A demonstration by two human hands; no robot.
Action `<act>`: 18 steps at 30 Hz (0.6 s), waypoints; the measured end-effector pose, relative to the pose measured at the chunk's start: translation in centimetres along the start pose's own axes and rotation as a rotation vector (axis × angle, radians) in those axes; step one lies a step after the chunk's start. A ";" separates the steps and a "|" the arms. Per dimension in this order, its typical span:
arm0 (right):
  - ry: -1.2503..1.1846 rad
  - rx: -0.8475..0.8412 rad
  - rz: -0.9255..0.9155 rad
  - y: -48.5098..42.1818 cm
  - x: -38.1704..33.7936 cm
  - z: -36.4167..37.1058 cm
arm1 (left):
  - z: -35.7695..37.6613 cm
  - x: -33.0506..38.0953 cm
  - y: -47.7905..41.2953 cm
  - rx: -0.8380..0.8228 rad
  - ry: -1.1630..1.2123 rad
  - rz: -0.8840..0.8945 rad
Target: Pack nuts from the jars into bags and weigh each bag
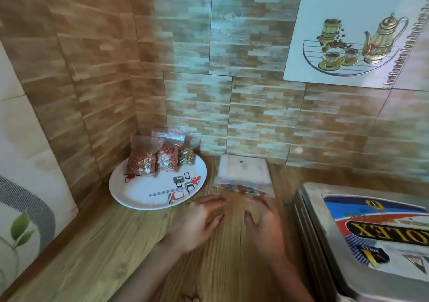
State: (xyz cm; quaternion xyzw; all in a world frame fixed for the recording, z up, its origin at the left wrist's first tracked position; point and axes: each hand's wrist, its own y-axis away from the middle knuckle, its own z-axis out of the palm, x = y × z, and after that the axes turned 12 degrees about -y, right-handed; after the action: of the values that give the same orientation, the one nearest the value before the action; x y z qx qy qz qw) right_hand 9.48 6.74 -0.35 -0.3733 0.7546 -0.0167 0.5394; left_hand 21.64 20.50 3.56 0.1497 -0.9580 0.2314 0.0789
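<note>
Both hands rest low over the wood-grain table (pixel 116 243), near its centre. The left hand (pixel 199 223) lies palm down with fingers loosely spread; it has hold of nothing that can be seen. The right hand (pixel 262 223) is likewise palm down, its fingertips at the near edge of a clear plastic zip bag with a red and blue printed strip (pixel 243 189); motion blur prevents telling whether it grips that bag. The bag lies flat on a white stack of folded bags (pixel 243 168) set against the brick-pattern tiled wall (pixel 255 107). To the left, a round white plate with red, grey and black square motifs (pixel 160 192) sits in the corner of the table. It carries 3 filled clear bags leaning at its far rim: 2 bags of reddish-brown nuts (pixel 141 162) (pixel 167 159) and 1 smaller bag of pale nuts (pixel 186 156), standing side by side and touching. At the right edge, a metal weighing scale with a printed blue, red and yellow label (pixel 362 239) stands just beside the right hand.
</note>
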 end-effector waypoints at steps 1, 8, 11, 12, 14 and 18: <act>0.004 -0.008 0.044 -0.7 1.3 0.8 | 0.6 -0.5 -0.9 -0.010 -0.013 0.005; 0.369 -0.152 0.130 -3.4 7.9 4.5 | 6.1 -3.1 -6.5 -0.221 -0.051 0.055; 0.507 -0.197 0.134 -3.7 8.0 4.8 | 9.1 -3.6 -8.6 -0.327 -0.113 0.029; 0.530 -0.201 0.126 -3.6 7.7 4.9 | 9.6 -3.8 -9.0 -0.362 -0.105 0.005; 0.566 -0.206 0.136 -3.7 7.6 4.8 | 11.2 -3.9 -10.3 -0.354 -0.152 0.025; 0.637 -0.199 0.154 -4.6 7.1 4.7 | 13.2 -3.7 -12.6 -0.273 -0.232 0.058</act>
State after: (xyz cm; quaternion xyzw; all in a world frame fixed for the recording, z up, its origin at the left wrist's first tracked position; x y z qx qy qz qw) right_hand 14.90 1.10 -6.01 -0.3420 0.9090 -0.0182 0.2374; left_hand 28.10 4.58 -3.60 0.1358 -0.9871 0.0823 -0.0193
